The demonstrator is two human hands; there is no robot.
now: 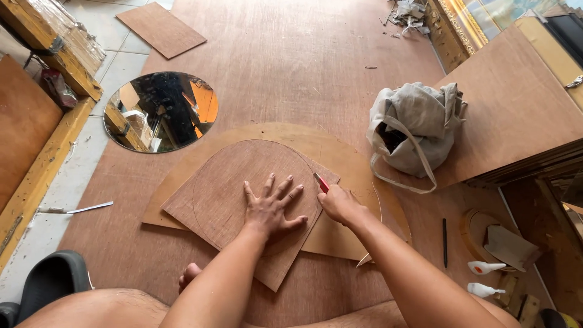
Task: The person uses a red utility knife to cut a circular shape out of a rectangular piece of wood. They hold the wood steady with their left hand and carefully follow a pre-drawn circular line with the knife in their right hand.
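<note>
Far left, a wood beam [45, 164] w/ yellow edge is lying along the tile floor [73, 182], and a thin white stick [82, 209] is resting just beside it. A dark sandal [51, 279] is sitting at bottom left, near the person's leg. A round mirror [159, 112] is lying flat, half on tile, half on the big plywood sheet [291, 67] that is serving as the work surface on the floor.

Centre: a thin plywood square [225, 200] w/ a circle line marked on it is lying on top of a paler curved board [340, 158], which is prob. acting as a cutting backer. The left hand [270, 209] is pressing flat on the square, fingers spread wide, nothing grasped; the spread looks meant to pin the sheet so it isn't sliding. A toe [189, 276] is poking out just below the square's edge.

Right of that, the right hand [340, 203] is clenching a red utility knife [321, 182], blade end pointing at the circle line at the square's right edge, close to the left hand's fingertips.

Further right, a grey cloth bag [413, 127] is slumping against a stacked board pile [516, 115]. A dark pencil [444, 242] is lying on the sheet, and two small white glue bottles [484, 278] are lying on their sides near wood offcuts [507, 243].
</note>
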